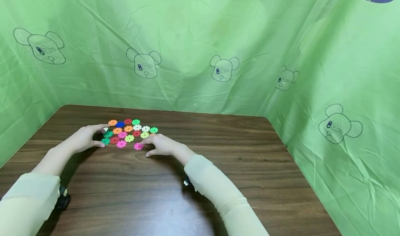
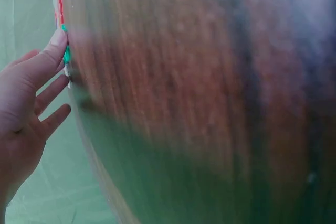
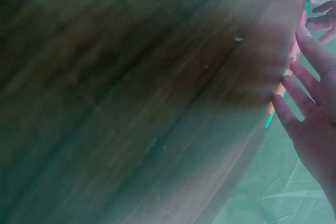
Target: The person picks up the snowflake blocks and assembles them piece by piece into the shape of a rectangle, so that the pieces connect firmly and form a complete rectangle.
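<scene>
Pink disc [image 1: 138, 146] touching relaxed right grip [image 1: 163, 145], green discs [image 1: 107, 134] touching spread left grip [image 1: 82, 138]

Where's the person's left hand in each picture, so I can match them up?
Head: left hand left of the middle, beside the colourful flower pieces.
Left wrist: left hand at the left edge.
Right wrist: left hand in the top right corner, partly cut off.
Shared landmark: the brown table shows in all three.
</scene>
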